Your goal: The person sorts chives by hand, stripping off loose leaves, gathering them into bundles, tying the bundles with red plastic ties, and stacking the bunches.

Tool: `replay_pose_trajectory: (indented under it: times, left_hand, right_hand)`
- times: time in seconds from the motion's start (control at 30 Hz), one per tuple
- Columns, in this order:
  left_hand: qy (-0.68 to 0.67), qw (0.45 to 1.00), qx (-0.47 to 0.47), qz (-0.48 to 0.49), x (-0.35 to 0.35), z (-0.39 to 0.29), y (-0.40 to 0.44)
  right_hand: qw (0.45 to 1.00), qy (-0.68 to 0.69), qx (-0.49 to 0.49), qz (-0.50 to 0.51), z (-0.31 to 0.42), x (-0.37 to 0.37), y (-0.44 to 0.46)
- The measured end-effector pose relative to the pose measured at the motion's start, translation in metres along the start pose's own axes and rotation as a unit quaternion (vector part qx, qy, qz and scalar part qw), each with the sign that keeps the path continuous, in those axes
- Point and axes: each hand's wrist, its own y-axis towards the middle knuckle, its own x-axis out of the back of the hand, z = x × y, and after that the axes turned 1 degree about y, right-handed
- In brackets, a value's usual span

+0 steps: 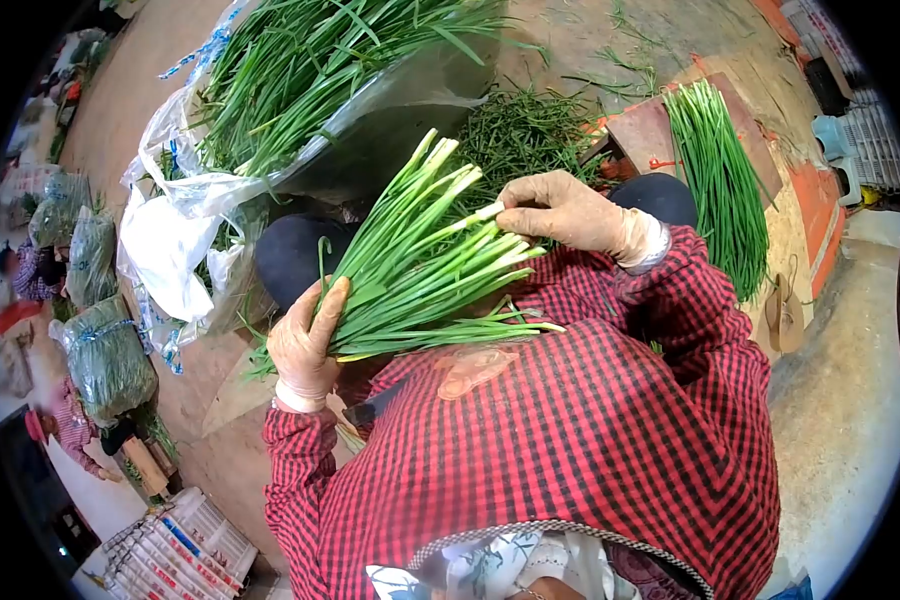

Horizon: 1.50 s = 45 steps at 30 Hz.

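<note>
A loose bunch of garlic chives [400, 270] lies across my lap, its pale stem ends fanned toward the upper right. My left hand [308, 345], in a thin glove, is closed round the leafy lower-left part of it, thumb on top. With thumb and fingers pinched, my right hand [568, 212] holds the pale end of one chive stem at the bunch's upper right edge. Its glove looks stained with soil. A red-and-black checked garment [570, 430] covers my lap and arms.
An open plastic bag [175, 240] heaped with chives [320, 70] stands ahead to the left. Dark green trimmings [530, 130] are piled beyond my knees. Neatly aligned chives [715, 190] rest on a board at right. Wrapped bundles [105, 350] and another person [73, 430] are far left.
</note>
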Motion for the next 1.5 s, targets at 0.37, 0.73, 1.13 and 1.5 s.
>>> replay_pose_trajectory:
  times: [0.37,0.73,1.13,1.5]
  left_hand:
    - [-0.123,0.978,0.161,0.042,-0.002,-0.014,0.02]
    - [-0.271,0.907,0.281,0.158,0.006,-0.024,0.029]
    - [-0.33,0.882,0.256,0.218,0.01,-0.03,0.045]
    - [-0.495,0.751,0.353,0.258,-0.005,-0.023,0.046]
  right_hand:
    - [0.994,0.063,-0.053,-0.066,-0.009,0.019,-0.008]
    - [0.951,-0.024,0.049,-0.304,-0.017,0.041,0.008]
    - [0.812,-0.494,0.279,-0.141,0.004,0.009,0.027]
    - [0.802,-0.501,0.308,-0.107,0.049,-0.015,0.011]
